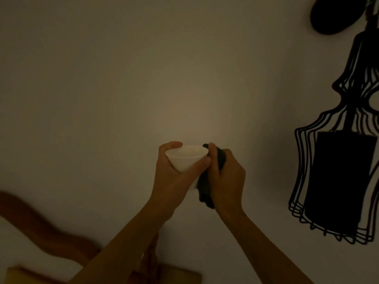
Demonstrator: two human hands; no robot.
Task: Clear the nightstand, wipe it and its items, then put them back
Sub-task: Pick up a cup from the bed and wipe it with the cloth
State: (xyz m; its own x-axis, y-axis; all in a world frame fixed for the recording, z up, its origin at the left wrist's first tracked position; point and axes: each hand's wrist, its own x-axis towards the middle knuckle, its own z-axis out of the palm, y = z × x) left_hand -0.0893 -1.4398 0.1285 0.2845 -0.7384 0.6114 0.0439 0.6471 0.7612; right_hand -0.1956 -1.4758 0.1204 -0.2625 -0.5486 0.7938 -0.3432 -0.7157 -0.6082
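Big stuff first: I'm looking at a plain pale wall (102, 89) in really dim light, with a black wire-cage pendant lamp (336, 160) hanging off to the right and a curved wooden headboard (41, 226) low on the left. There's a yellowish wooden surface (180, 273) at the bottom edge, probably the nightstand, but it's too blurry for me to call.

The thing I care about is the small white cup (185, 158), held up in the air in front of the wall, well above that surface. My left hand (174, 173) is wrapped round its tapered body, thumb across the front and fingers over the far rim. My right hand (225, 177) is bunched around a dark cloth (205, 193), pressed against the cup's right side.

Handling-wise: looks like glazed ceramic, so I'd guess light, rigid, chippable and a bit slick. That cone shape could slip downward out of a loose grip, so I'd hold it high near the rim. The cloth is soft, so grab it anywhere.
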